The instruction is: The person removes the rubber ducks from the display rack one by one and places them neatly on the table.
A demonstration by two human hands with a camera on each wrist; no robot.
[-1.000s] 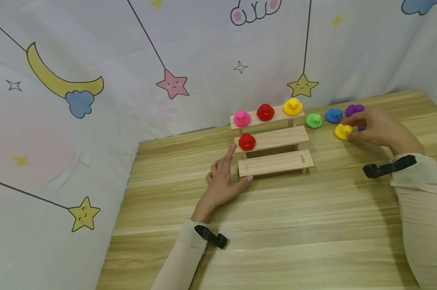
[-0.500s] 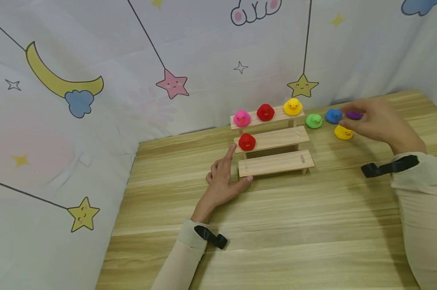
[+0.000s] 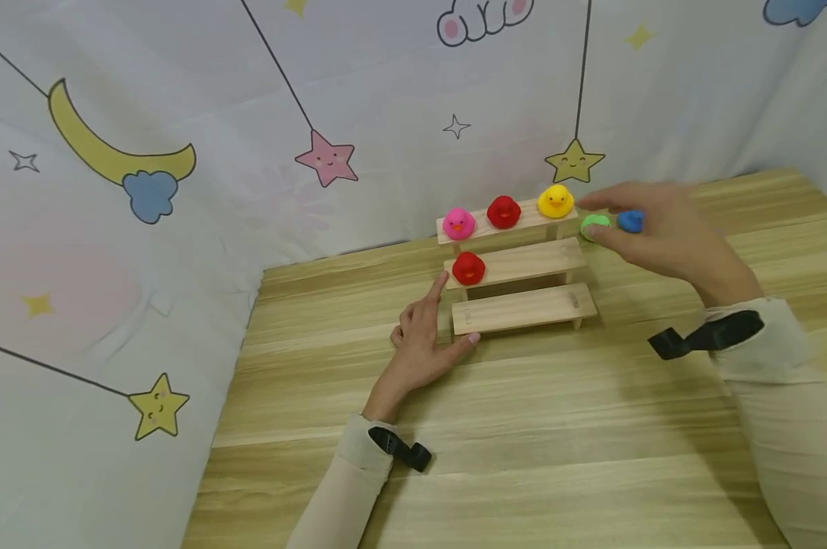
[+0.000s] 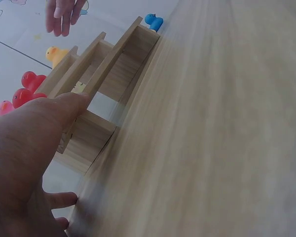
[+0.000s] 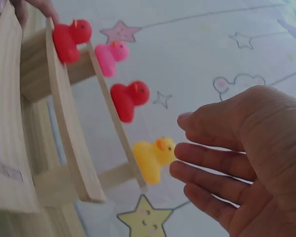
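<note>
A three-step wooden stand (image 3: pixel 523 309) is on the table. Its top step carries a pink duck (image 3: pixel 458 224), a red duck (image 3: pixel 504 212) and a yellow duck (image 3: pixel 556 201); another red duck (image 3: pixel 469 268) sits at the left of the middle step. My left hand (image 3: pixel 420 343) rests at the stand's left end, its thumb and forefinger spread and touching it. Over the table to the right of the stand, my right hand (image 3: pixel 667 232) hovers with nothing in it, fingers loosely extended. Partly behind it show a green duck (image 3: pixel 597 221) and a blue duck (image 3: pixel 630 221).
A white cloth backdrop (image 3: pixel 386 91) printed with stars and a moon hangs along the back and left. The wooden tabletop (image 3: pixel 523 442) extends in front of the stand. My right hand and arm cover the table where other ducks stood.
My right hand has let go of a yellow duck at the right, lifted, and moved left over the green and blue ducks. The left hand keeps its place.
</note>
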